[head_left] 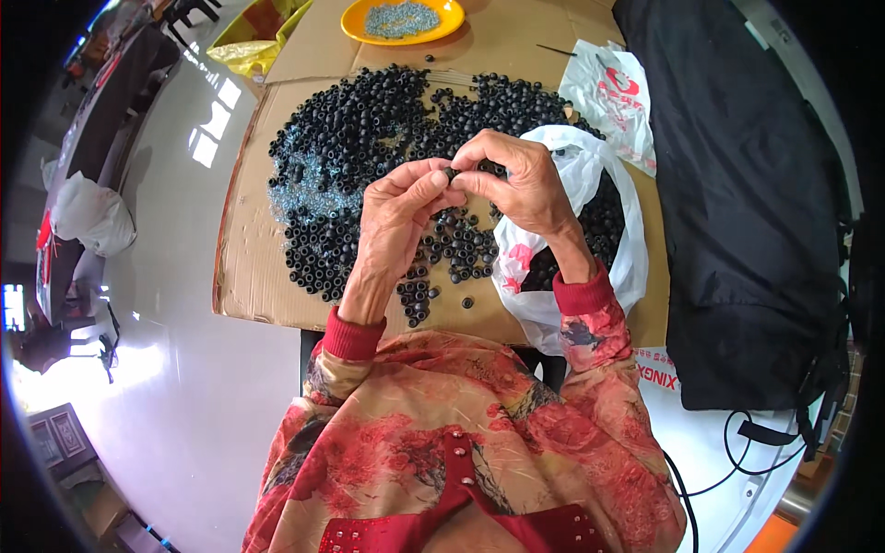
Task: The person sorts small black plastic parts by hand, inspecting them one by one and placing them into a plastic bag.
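My left hand (398, 207) and my right hand (518, 184) meet fingertip to fingertip over a sheet of cardboard (253, 249). Between the fingertips sits one small black ring-shaped part (452, 172), pinched from both sides. Below the hands spreads a big heap of the same black parts (359, 138), with small silvery metal pieces (300, 180) mixed in at its left. A white plastic bag (590, 175) holding more black parts lies open under my right wrist. Both forearms wear red-cuffed floral sleeves.
An orange plate (403, 20) of silvery metal pieces stands at the far edge of the cardboard. A second white bag (616, 92) with red print lies at the upper right, next to a black fabric bag (747, 184). A yellow bag (249, 51) lies upper left; glossy floor to the left.
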`<move>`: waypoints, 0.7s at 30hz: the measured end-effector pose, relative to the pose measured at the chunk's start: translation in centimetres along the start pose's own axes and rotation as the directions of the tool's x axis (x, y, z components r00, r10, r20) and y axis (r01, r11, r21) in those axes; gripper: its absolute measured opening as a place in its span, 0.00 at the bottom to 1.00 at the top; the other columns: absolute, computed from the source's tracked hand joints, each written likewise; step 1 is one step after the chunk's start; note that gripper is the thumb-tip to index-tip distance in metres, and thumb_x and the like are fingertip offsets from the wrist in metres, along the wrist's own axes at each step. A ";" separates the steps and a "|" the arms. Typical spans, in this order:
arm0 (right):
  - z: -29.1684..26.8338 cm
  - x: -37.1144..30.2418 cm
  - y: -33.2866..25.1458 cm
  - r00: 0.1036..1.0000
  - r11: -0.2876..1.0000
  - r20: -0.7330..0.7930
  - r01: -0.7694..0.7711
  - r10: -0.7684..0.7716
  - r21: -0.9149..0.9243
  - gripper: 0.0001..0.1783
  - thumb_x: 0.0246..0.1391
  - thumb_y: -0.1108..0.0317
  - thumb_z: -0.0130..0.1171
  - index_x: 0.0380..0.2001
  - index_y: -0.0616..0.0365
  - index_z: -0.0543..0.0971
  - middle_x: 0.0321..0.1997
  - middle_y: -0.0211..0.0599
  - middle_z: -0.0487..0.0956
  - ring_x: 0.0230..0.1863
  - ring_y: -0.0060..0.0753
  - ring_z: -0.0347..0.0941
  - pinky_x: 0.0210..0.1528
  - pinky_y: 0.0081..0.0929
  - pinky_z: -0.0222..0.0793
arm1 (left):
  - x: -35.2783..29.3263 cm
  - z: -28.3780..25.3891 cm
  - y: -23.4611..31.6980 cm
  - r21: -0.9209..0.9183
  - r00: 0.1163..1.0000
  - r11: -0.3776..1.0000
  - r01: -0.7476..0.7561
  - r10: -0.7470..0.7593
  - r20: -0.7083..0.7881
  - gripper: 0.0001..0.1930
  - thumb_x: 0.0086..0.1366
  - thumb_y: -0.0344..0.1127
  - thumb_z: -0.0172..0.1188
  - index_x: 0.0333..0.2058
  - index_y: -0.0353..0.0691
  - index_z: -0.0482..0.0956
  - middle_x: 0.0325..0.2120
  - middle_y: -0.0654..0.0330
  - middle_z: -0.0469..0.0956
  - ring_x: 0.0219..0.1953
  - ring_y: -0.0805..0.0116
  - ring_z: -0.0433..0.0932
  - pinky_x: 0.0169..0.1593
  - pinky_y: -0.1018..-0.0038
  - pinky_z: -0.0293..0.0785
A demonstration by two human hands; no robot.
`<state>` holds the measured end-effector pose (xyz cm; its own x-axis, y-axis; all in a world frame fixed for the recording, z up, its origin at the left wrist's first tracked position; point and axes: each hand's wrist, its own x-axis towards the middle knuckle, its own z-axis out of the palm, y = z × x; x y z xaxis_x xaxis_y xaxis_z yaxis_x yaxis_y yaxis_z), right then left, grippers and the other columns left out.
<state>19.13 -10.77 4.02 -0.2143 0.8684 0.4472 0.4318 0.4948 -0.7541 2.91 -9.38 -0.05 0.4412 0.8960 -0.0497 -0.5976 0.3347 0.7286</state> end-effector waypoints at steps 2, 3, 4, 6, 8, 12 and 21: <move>-0.4 0.0 0.2 1.000 1.000 0.013 -0.013 0.013 0.010 0.08 0.39 0.76 0.63 0.25 0.60 0.74 0.24 0.30 0.74 0.28 0.22 0.72 0.31 0.20 0.67 | 0.3 0.0 -0.1 0.010 1.000 1.000 0.007 -0.007 0.003 0.09 0.59 0.29 0.56 0.37 0.29 0.75 0.29 0.56 0.77 0.28 0.70 0.78 0.36 0.77 0.75; -0.5 0.0 0.4 0.999 0.999 0.032 -0.024 0.023 0.033 0.08 0.39 0.76 0.63 0.24 0.60 0.73 0.24 0.30 0.74 0.27 0.22 0.71 0.31 0.20 0.67 | 0.4 0.0 -0.2 0.017 1.000 1.000 0.011 -0.011 0.005 0.09 0.59 0.29 0.56 0.36 0.29 0.75 0.29 0.56 0.77 0.28 0.69 0.78 0.36 0.77 0.76; -0.6 0.0 0.5 0.998 0.998 0.053 -0.035 0.032 0.056 0.08 0.39 0.76 0.63 0.24 0.60 0.73 0.24 0.29 0.74 0.27 0.22 0.71 0.31 0.20 0.66 | 0.5 0.1 -0.3 0.020 1.000 1.000 0.015 -0.015 0.006 0.09 0.59 0.29 0.56 0.36 0.29 0.75 0.29 0.56 0.77 0.28 0.69 0.78 0.36 0.77 0.76; -0.8 0.0 1.0 0.998 0.996 0.050 -0.049 0.045 0.068 0.09 0.39 0.75 0.63 0.24 0.60 0.73 0.23 0.29 0.74 0.27 0.21 0.70 0.31 0.20 0.66 | 0.8 0.2 -0.4 0.028 1.000 1.000 0.011 -0.011 -0.005 0.09 0.59 0.29 0.56 0.36 0.28 0.75 0.29 0.55 0.77 0.27 0.69 0.78 0.35 0.76 0.76; -0.8 0.0 1.3 0.997 0.995 0.051 -0.056 0.052 0.083 0.09 0.39 0.75 0.63 0.23 0.60 0.72 0.23 0.29 0.74 0.27 0.21 0.70 0.30 0.20 0.66 | 1.0 -0.1 -0.4 0.036 1.000 0.999 0.004 -0.004 0.003 0.09 0.59 0.29 0.56 0.36 0.28 0.75 0.29 0.55 0.77 0.27 0.69 0.78 0.35 0.76 0.76; -0.7 0.2 1.6 0.991 0.972 0.107 -0.102 0.080 0.214 0.08 0.39 0.77 0.62 0.23 0.60 0.73 0.24 0.27 0.73 0.28 0.19 0.68 0.32 0.18 0.63 | 1.0 -0.1 0.3 0.085 1.000 0.996 0.029 -0.030 0.008 0.09 0.59 0.29 0.56 0.35 0.27 0.75 0.28 0.54 0.78 0.27 0.69 0.78 0.35 0.75 0.77; -0.8 0.5 0.3 0.981 0.912 0.123 -0.188 0.153 0.364 0.08 0.39 0.79 0.61 0.24 0.61 0.72 0.27 0.28 0.72 0.31 0.18 0.66 0.35 0.16 0.62 | 0.9 0.3 2.0 0.033 0.996 0.997 0.064 -0.066 0.063 0.08 0.59 0.29 0.55 0.33 0.29 0.76 0.26 0.56 0.78 0.26 0.70 0.77 0.34 0.74 0.77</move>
<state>19.84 -10.17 4.37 -0.2521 0.9309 0.2643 0.1152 0.3000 -0.9470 2.33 -8.00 1.54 0.5211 0.8517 -0.0551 -0.5451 0.3818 0.7464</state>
